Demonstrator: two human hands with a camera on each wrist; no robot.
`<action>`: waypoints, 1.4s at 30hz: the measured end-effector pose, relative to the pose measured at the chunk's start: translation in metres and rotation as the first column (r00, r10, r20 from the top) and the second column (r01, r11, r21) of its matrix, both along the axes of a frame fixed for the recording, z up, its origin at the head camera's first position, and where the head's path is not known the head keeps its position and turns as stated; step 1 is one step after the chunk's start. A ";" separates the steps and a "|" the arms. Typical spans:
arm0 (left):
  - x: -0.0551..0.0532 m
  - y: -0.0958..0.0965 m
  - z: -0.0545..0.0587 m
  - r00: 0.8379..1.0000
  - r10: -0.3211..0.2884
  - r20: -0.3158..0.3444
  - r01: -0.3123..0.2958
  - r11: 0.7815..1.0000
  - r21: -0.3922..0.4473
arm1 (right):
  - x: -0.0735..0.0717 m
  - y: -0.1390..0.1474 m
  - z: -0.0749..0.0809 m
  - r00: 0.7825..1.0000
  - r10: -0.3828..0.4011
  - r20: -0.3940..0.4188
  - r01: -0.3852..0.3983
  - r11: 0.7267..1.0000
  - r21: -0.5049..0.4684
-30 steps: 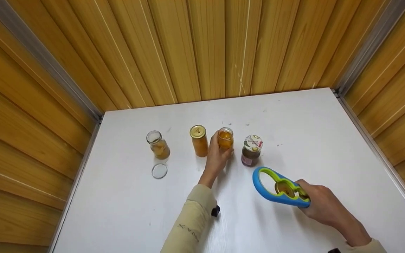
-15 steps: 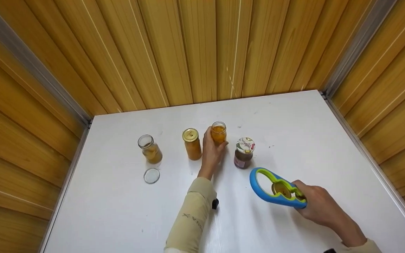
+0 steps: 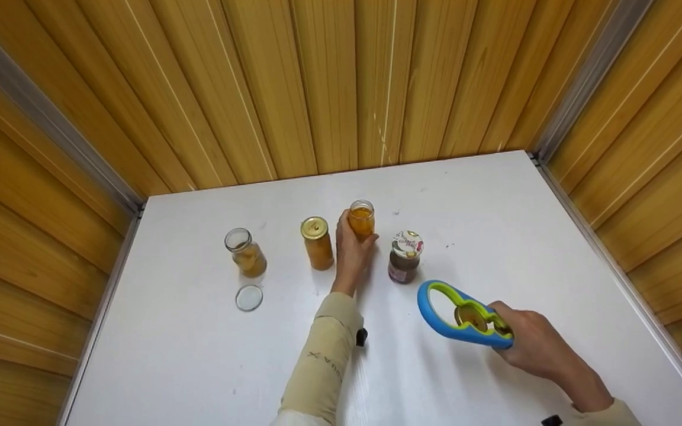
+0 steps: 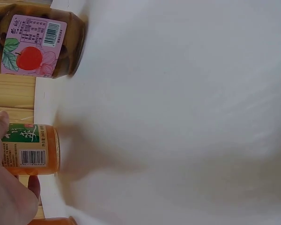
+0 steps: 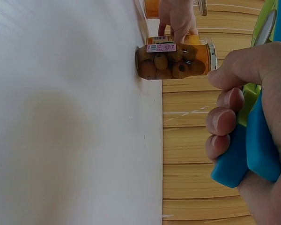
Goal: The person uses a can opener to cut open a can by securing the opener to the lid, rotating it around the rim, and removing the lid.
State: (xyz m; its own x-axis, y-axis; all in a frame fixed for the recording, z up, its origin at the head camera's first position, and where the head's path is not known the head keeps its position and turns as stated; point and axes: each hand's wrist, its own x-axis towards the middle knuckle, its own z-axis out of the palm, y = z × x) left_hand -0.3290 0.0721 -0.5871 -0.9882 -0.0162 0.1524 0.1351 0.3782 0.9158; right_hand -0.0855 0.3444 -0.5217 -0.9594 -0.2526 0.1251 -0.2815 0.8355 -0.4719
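My left hand (image 3: 353,254) grips a small lidless glass jar (image 3: 362,220) of orange contents, its fingers and thumb around the sides. In the left wrist view that jar shows a green and tan label (image 4: 30,147). My right hand (image 3: 535,343) holds a blue and green jar opener (image 3: 433,313) above the table's right front part. A gold lid (image 3: 470,318) sits within the opener's green inner edge. Right of the gripped jar stands a dark jar (image 3: 404,266) with a printed white lid; round fruits show through its glass in the right wrist view.
Left of my left hand stands a tall orange jar (image 3: 318,248) with a gold lid. Farther left is an open glass jar (image 3: 248,257) with pale yellow contents, and a round pale lid (image 3: 249,298) lies before it. Wood-patterned walls (image 3: 329,89) enclose the white table (image 3: 187,355).
My left hand has shifted the open orange jar slightly toward the table's back, relative to the jars beside it. The right hand keeps its hold on the jar opener. The head view has shifted slightly.
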 end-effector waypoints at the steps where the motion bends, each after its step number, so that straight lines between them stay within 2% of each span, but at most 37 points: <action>1: 0.001 -0.001 0.001 1.000 0.006 -0.002 -0.006 1.000 -0.011 | -0.001 -0.001 0.000 1.000 0.003 -0.001 -0.003 1.000 -0.002; 5: 0.003 -0.006 0.003 0.999 0.044 0.024 -0.043 0.997 -0.057 | -0.003 -0.004 -0.002 1.000 0.018 -0.020 -0.018 1.000 -0.003; 9: 0.011 -0.010 0.001 0.988 0.093 0.125 -0.073 0.986 -0.153 | -0.007 -0.007 -0.004 0.999 0.038 -0.038 -0.038 0.999 -0.005; 11: 0.016 -0.012 -0.001 0.979 0.104 0.175 -0.069 0.979 -0.192 | -0.008 -0.009 -0.004 0.998 0.044 -0.043 -0.044 0.999 -0.007; 18: 0.035 -0.016 0.000 0.970 0.075 0.230 -0.038 0.986 -0.163 | -0.013 -0.013 -0.002 0.998 0.048 -0.032 -0.048 0.999 -0.004; 23: 0.046 -0.021 0.005 0.951 0.046 0.305 -0.001 0.989 -0.146 | -0.016 -0.018 0.000 0.999 0.035 -0.021 -0.035 0.999 -0.001; 30: 0.066 -0.030 0.013 0.923 -0.033 0.384 0.076 0.992 -0.098 | -0.023 -0.031 0.002 1.000 -0.010 0.011 0.009 1.000 0.028; 32: 0.074 -0.032 0.017 0.910 -0.064 0.409 0.097 0.993 -0.061 | -0.026 -0.034 0.002 1.000 -0.016 0.023 0.015 0.999 0.032; 35: 0.085 -0.035 0.021 0.902 -0.136 0.410 0.145 0.989 0.009 | -0.030 -0.039 0.002 1.000 -0.011 0.019 0.011 1.000 0.027; 38: 0.098 -0.039 0.026 0.882 -0.221 0.417 0.194 0.975 0.108 | -0.033 -0.043 0.002 1.000 0.011 -0.002 -0.011 0.999 0.030; 42: 0.114 -0.045 0.033 0.842 -0.328 0.428 0.236 0.938 0.255 | -0.037 -0.050 0.001 0.999 0.045 -0.019 -0.045 0.999 0.031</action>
State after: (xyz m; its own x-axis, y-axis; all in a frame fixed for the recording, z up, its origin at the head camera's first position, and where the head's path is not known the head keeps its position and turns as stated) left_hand -0.2145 0.0269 -0.5544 -0.9100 0.2916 -0.2947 -0.2411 0.2060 0.9484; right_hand -0.1225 0.2941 -0.5204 -0.9445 -0.2994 0.1355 -0.3281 0.8355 -0.4407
